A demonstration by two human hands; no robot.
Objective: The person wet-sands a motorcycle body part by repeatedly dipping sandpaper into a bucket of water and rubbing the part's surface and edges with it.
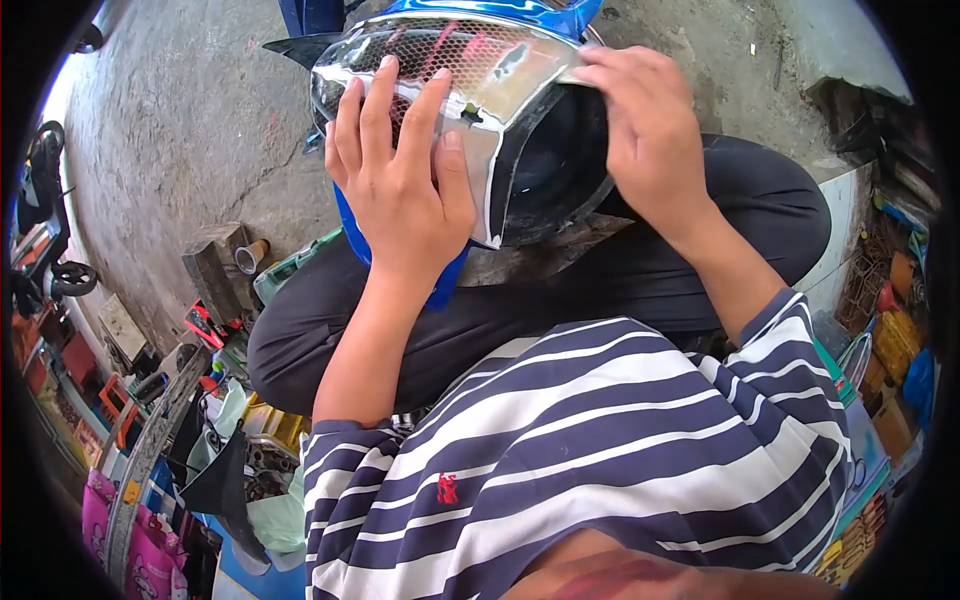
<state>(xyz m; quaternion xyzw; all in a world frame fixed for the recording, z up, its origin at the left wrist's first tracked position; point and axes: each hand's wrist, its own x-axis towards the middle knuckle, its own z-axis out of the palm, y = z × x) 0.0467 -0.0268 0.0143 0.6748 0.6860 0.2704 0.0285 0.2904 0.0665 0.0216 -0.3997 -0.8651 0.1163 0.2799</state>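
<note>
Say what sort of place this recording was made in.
Probably a small repair workshop: a clear honeycomb-patterned cover is being handled over a rough concrete floor, with a yellow container among jumbled parts and a small wheel nearby.

Clear lens cover: glossy, curved, honeycomb pattern showing through upper part; pale, whitish edging down the side nearest the dark cavity. Seated over black housing, rounded, deep opening facing up and to the right. Blue shiny trim along the far edge, pointed at its right end. Whole unit tilted, lying between the person's knees, over the folded legs. Underside hidden.
</note>
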